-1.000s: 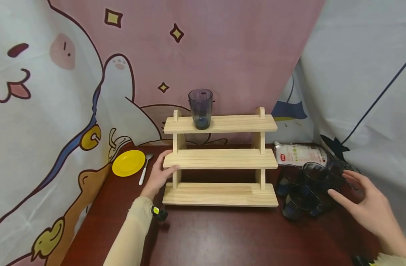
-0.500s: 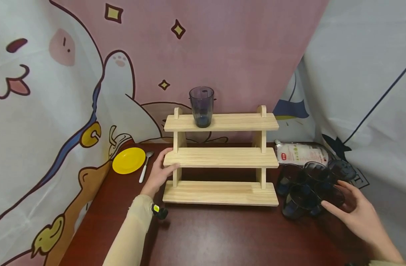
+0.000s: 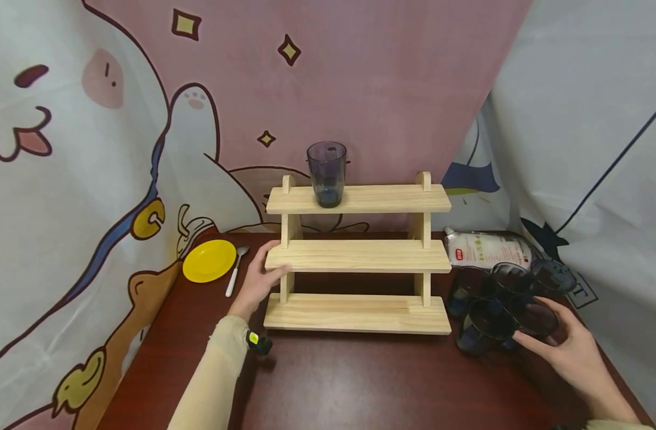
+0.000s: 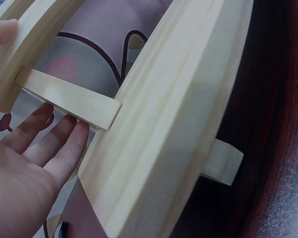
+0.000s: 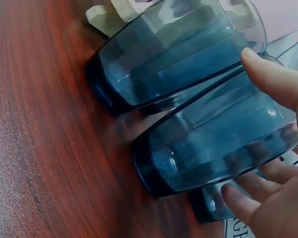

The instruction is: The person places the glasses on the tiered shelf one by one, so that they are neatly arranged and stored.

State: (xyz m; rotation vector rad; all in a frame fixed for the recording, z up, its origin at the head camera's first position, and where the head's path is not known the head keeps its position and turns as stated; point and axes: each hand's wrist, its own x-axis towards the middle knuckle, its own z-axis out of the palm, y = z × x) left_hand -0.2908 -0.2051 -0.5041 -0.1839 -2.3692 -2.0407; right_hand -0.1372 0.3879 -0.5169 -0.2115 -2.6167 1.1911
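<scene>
A three-tier wooden display rack stands on the dark red table. My left hand holds its left end, thumb on the middle shelf and fingers against the upright. On the top shelf one dark blue tinted drinking glass stands upright. Several similar glasses cluster at the rack's right. My right hand is around the right front drinking glass of that cluster, thumb near its rim on one side and fingers on the other. The palm stays apart from the glass.
A yellow plate and a white-handled spoon lie left of the rack. Behind the glasses sits a white printed plastic package. Printed cloth hangs close behind the table and along both sides.
My right hand has moved left and toward me from the back right glass to the right front one, closing around it. My left hand has stayed on the rack.
</scene>
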